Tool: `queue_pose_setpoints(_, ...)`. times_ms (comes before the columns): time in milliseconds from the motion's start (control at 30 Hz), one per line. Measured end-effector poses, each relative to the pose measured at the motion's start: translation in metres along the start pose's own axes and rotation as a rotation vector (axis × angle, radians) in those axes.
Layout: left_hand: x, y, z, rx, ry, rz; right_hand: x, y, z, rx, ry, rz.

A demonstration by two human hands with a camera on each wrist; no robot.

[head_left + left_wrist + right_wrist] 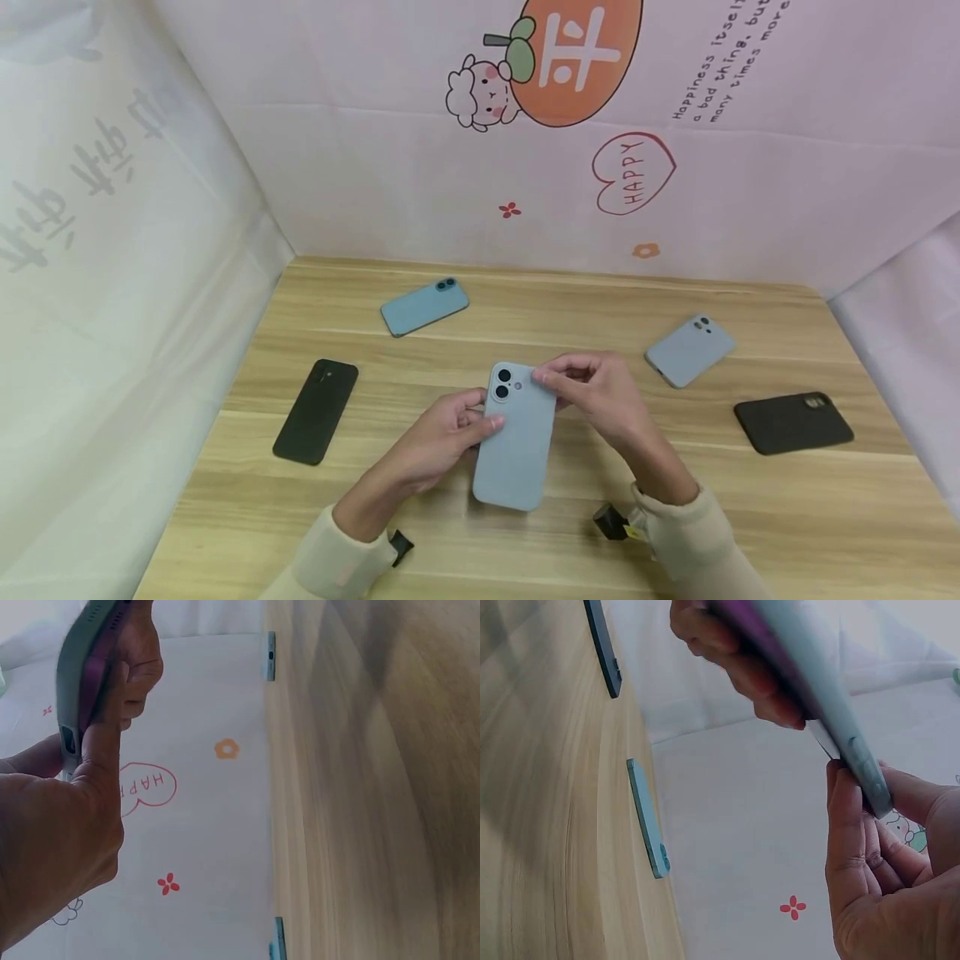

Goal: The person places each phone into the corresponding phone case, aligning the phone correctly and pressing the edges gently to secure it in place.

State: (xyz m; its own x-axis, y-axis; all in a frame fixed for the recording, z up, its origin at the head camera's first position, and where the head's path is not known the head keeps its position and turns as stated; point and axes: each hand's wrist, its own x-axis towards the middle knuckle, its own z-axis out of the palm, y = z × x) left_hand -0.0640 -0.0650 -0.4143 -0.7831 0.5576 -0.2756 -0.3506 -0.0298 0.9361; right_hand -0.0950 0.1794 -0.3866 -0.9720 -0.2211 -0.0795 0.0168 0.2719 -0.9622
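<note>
A phone in a pale blue case (514,454) is held up over the middle of the table, its two-lens camera at the top left. My left hand (448,433) grips its left long edge, thumb on the back and fingers underneath. At the top right corner my right hand (596,392) pinches it between thumb and fingers. Both wrist views show the case edge (73,682) from the side, with a dark purplish face (769,649) along the inner side. Fingers of each hand lie against that face.
On the wooden table (420,550), a blue phone (423,310) lies at the back and a black one (317,412) at left. To the right are a pale blue phone or case (690,352) and a black case (791,423). Printed white cloth (375,183) walls the back and sides.
</note>
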Motion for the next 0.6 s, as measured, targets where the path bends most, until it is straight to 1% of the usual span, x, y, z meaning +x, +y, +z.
queue_pose_setpoints(200,-0.001,0.002,0.0,-0.02,0.017,0.018,-0.001,-0.001,0.003,0.03,0.0,0.027)
queue_pose_setpoints(300,-0.001,0.002,0.0,-0.032,0.047,0.026,-0.002,0.001,0.005,0.049,-0.007,0.047)
queue_pose_setpoints(433,-0.001,0.003,-0.002,-0.052,0.101,0.035,-0.003,0.007,0.009,0.058,-0.03,0.053)
queue_pose_setpoints(600,0.001,0.004,-0.005,-0.036,0.159,0.045,-0.005,0.013,0.014,0.061,-0.06,0.065)
